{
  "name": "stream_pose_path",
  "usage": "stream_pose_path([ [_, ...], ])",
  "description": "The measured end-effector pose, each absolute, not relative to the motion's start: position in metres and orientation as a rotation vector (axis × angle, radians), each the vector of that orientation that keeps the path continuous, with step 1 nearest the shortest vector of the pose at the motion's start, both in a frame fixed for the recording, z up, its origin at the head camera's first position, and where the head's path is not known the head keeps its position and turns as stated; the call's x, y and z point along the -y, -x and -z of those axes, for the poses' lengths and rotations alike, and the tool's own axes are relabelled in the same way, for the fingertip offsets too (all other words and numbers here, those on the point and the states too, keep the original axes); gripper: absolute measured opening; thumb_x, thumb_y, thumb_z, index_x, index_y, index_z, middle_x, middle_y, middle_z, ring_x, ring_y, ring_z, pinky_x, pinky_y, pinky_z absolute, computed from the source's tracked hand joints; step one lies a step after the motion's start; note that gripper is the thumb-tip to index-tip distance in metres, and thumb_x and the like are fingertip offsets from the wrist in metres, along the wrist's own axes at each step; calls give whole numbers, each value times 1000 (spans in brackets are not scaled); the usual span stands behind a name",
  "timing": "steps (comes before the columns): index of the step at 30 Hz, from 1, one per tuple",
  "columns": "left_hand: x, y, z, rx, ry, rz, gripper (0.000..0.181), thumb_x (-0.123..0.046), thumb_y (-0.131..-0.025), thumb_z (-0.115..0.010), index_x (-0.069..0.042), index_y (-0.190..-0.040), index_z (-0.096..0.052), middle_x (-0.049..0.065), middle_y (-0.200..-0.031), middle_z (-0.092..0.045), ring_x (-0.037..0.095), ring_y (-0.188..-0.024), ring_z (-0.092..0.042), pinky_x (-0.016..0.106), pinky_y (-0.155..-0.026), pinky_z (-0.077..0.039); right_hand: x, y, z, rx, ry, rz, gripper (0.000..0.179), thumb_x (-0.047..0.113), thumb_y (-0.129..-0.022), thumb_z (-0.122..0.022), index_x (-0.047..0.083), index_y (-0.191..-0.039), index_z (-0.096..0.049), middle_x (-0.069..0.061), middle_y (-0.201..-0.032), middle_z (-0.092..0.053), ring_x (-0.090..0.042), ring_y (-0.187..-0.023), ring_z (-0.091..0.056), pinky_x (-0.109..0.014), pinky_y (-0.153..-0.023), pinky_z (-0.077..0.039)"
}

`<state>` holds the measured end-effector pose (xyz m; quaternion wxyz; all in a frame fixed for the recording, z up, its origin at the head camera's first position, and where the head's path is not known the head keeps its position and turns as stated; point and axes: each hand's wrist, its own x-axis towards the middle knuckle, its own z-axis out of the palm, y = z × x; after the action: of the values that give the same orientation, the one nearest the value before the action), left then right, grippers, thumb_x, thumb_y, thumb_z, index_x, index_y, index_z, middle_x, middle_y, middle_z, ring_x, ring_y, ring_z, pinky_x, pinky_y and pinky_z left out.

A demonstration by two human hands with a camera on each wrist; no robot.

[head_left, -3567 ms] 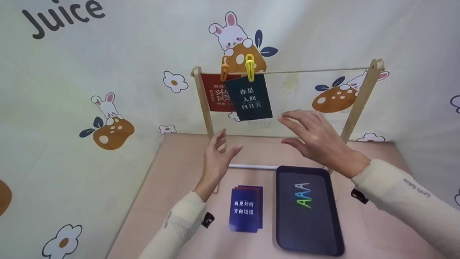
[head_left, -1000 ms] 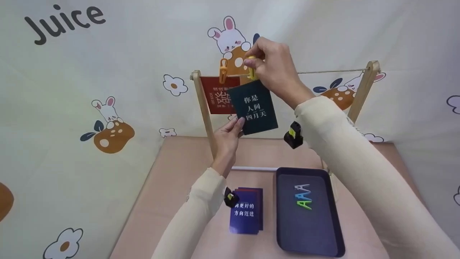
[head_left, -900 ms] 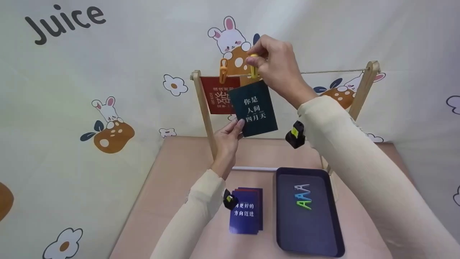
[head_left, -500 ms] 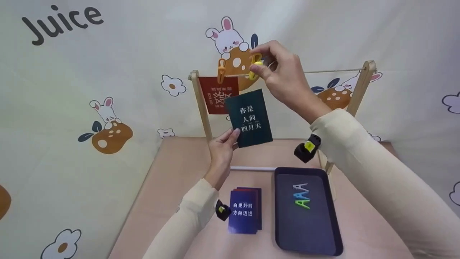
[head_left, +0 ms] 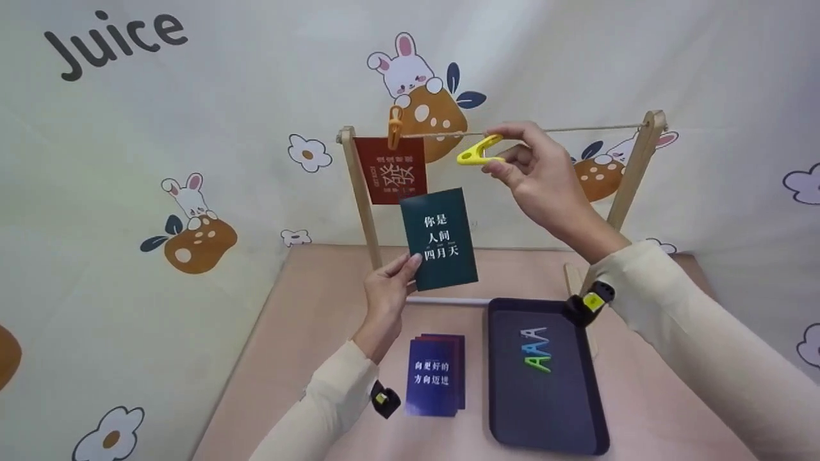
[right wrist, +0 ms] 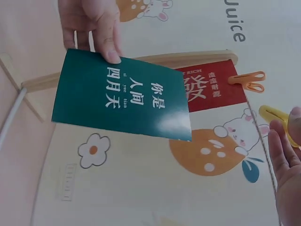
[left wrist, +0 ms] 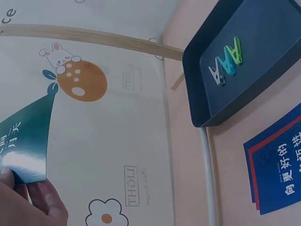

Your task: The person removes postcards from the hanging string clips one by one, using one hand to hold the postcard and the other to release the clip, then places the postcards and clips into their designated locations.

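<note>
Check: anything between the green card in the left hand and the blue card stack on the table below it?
Nothing visible. The left hand pinches the green card in open air; the blue card stack lies uncovered below, with the tray beside it, not between.

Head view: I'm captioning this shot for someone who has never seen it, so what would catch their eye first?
Probably the dark green card, held in mid-air by the left hand in front of the wooden rack. Next, the yellow clip pinched in the right hand beside the string. A red card hangs there under an orange clip.
</note>
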<state>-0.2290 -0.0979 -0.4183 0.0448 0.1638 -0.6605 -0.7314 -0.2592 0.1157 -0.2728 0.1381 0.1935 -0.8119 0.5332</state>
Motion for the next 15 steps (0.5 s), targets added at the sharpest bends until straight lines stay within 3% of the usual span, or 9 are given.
stream_pose_path([
  [7,104,218,431,2078,-531,2222,39,-19,-94,-71,-1,-129,-66,19,-142,-59,32,-118,-68,39,-96,-59,-133,254,300,2327,-598,-1591,47,0,-95,-63,10,-139,-51,-9,-127,-63,-14,-104,-70,-14,-93,-55],
  [15,110,204,452,2120,-556,2222,39,-21,-93,-73,1,-125,-68,20,-119,-72,24,-100,-74,39,-90,-62,-144,241,336,2345,-599,-1602,47,-1,-96,-61,10,-141,-51,-5,-135,-58,-15,-108,-70,-11,-93,-53],
])
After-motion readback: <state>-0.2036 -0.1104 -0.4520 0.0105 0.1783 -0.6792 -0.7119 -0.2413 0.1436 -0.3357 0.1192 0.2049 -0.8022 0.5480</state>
